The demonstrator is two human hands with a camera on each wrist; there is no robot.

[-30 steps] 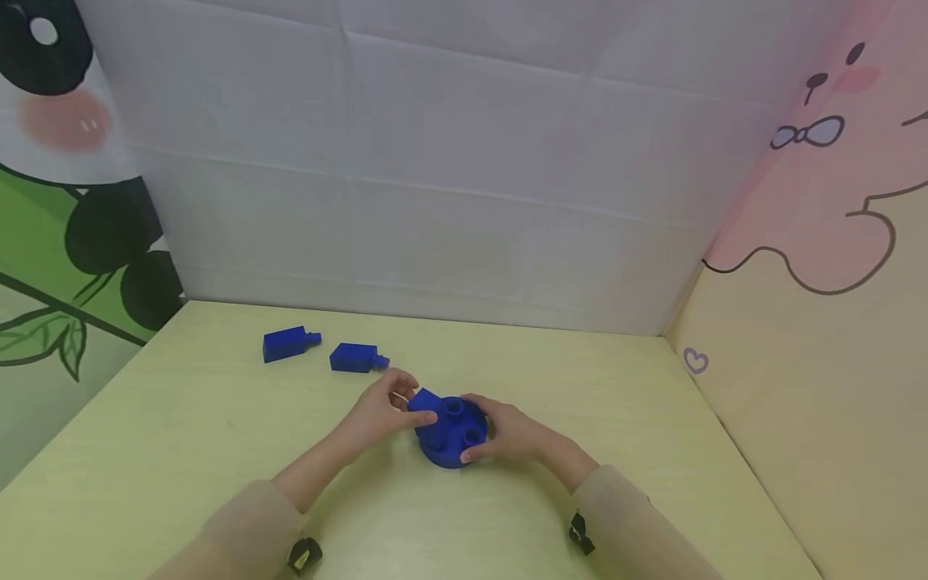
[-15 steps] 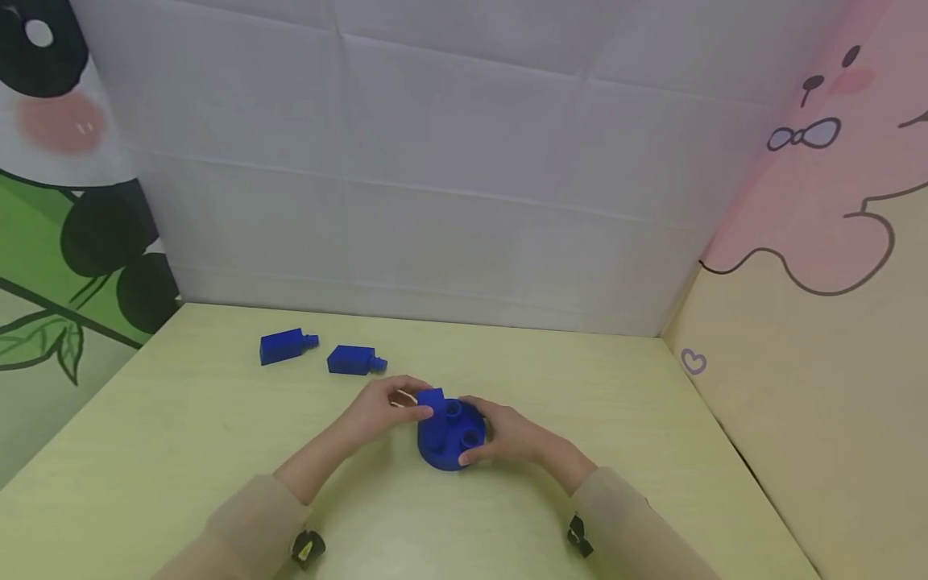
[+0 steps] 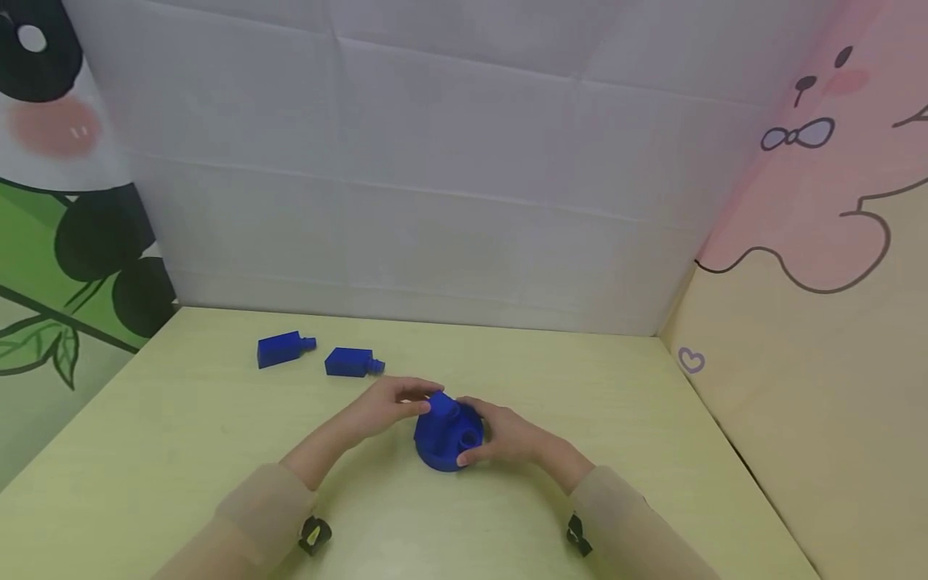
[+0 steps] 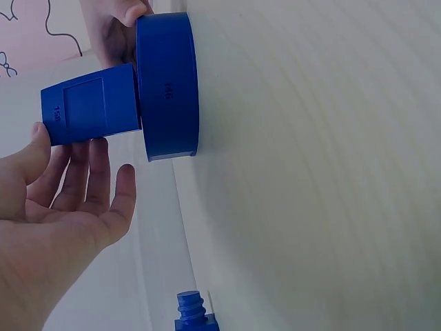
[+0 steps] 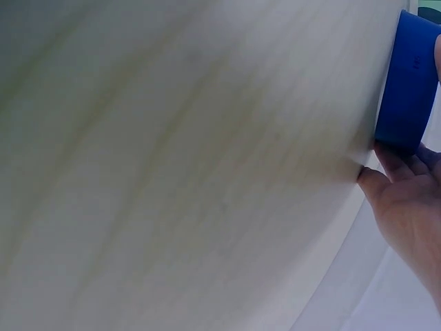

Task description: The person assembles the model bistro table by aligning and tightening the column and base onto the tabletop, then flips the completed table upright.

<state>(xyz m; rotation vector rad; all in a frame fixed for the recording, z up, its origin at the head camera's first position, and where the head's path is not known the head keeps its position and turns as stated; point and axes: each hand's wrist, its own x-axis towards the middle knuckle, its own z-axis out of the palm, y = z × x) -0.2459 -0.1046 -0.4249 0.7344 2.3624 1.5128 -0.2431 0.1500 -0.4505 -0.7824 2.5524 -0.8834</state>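
A round blue base (image 3: pixel 438 461) with raised sockets lies on the table, and one open socket (image 3: pixel 470 439) shows at its near right. On its left part stands a blue block (image 4: pixel 93 103) with slanted sides, upright on the base in the left wrist view. My left hand (image 3: pixel 387 407) pinches the block's top end between thumb and fingers. With thumb and fingers spread round its right side, my right hand (image 3: pixel 516 435) grips the base. The joint between block and base is mostly hidden.
Two more blue blocks with threaded ends, the left one (image 3: pixel 281 349) and the right one (image 3: pixel 350 362), lie behind my left hand. A white cloth wall (image 3: pixel 449 201) closes the back of the table, and a printed panel (image 3: pixel 797 322) stands at right.
The block has turned in my left fingers, and its top has shifted to the right. My left hand has moved slightly right with it, while my right hand keeps its grip on the base.
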